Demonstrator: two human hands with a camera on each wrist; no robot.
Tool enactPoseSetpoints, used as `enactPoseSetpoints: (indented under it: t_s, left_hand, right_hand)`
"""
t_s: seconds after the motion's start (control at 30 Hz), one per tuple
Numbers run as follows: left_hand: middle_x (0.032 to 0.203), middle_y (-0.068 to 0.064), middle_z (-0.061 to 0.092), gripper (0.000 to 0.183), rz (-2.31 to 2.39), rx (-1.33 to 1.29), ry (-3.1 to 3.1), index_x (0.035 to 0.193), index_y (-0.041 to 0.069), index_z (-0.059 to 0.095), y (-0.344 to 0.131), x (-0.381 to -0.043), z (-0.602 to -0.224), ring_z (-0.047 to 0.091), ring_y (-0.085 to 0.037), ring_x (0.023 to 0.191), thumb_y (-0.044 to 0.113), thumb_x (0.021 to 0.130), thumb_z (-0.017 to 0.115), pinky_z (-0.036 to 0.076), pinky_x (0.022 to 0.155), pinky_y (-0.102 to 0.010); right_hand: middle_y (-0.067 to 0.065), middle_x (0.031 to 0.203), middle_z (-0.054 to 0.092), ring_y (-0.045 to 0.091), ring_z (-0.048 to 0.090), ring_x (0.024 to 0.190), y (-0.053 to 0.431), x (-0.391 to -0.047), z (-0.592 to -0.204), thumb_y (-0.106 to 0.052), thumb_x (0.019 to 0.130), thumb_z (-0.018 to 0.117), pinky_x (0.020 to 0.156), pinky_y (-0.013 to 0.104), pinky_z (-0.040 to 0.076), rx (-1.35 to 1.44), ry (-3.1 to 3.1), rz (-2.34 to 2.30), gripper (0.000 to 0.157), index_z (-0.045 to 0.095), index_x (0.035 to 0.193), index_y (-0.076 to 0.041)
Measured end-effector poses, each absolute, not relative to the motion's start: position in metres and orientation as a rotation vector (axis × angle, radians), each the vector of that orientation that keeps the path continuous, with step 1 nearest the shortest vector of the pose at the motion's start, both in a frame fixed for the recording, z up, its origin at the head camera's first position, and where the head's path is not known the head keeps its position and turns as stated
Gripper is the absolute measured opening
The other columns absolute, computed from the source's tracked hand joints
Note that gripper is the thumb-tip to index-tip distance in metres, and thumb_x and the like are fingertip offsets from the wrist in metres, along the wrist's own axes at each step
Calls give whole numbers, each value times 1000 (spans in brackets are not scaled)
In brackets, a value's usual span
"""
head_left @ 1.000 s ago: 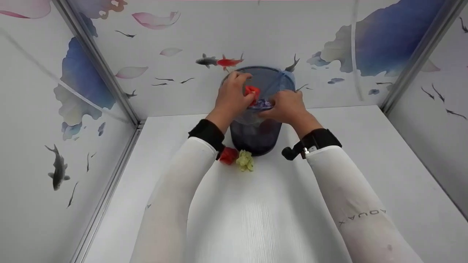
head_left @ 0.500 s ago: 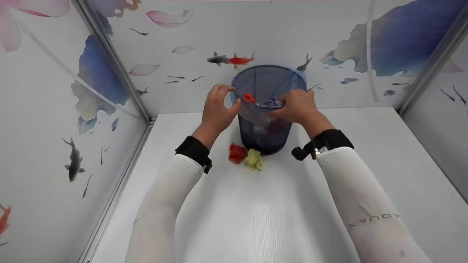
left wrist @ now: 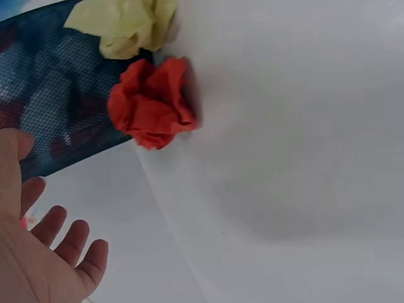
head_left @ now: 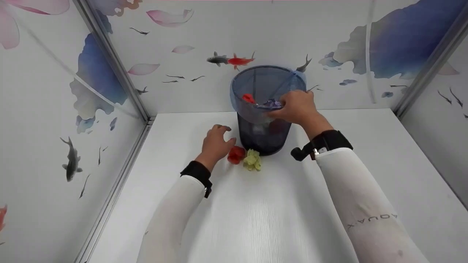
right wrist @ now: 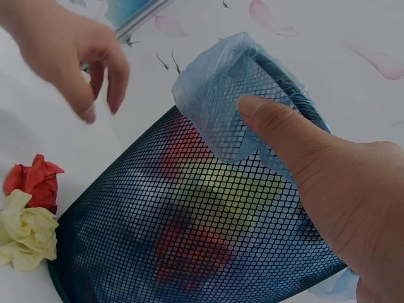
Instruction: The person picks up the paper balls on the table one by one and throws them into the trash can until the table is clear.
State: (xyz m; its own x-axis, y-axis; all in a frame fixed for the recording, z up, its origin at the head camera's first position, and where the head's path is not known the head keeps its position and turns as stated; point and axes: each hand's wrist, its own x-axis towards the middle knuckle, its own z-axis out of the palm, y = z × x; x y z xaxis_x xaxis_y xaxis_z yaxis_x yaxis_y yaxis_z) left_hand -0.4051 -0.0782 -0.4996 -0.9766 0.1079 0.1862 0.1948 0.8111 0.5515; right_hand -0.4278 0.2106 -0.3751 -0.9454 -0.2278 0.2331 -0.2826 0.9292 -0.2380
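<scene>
A dark mesh wastebasket [head_left: 264, 137] stands on the white table, lined with a thin blue plastic bag [right wrist: 214, 95] folded over its rim. My right hand [head_left: 298, 106] grips the near right rim, thumb outside over the bag. Crumpled paper shows in the basket: a red ball [head_left: 248, 98] and a purple one [head_left: 272, 103], with more colours through the mesh. At the basket's foot lie a crumpled red paper ball [left wrist: 153, 103] and a crumpled yellow paper ball [head_left: 252, 160]. My left hand [head_left: 216, 143] hovers just left of the red ball, fingers apart and holding nothing.
Printed wall panels with fish and petals enclose the white table [head_left: 234, 219] at the back and sides. The back panel [head_left: 197, 87] stands close behind the basket. A metal frame post [head_left: 109, 62] rises at the back left.
My left hand has left the basket's rim and come down beside the loose red paper ball. The right hand keeps its hold on the rim.
</scene>
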Motion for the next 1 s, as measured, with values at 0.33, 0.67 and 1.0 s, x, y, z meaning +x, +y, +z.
enactPoseSetpoints:
  t_s: [0.33,0.67,1.0]
  left_hand:
    - [137,-13,59,46,-863,-246,-3031,138,15,65,-69,-395,-542,57,-33,126,39,99,62,50,104,-51]
    - [114,-12,64,35,-1034,-273,-2995,120,7,69,-66,-396,-561,62,-26,103,13,85,70,52,96,-40]
    - [112,-7,68,35,-958,-215,-3071,121,12,63,-62,-393,-561,64,-23,100,9,86,68,53,91,-38]
  right_hand:
    - [-4,59,34,23,44,64,212,-426,-375,-77,73,75,88,56,34,370,-2888,429,70,44,60,-16]
    - [-4,59,35,23,43,65,212,-426,-375,-76,73,76,86,53,32,373,-2880,440,69,43,61,-16]
    - [-5,59,30,21,39,62,212,-424,-373,-74,75,76,91,59,35,375,-2883,442,69,40,60,-17]
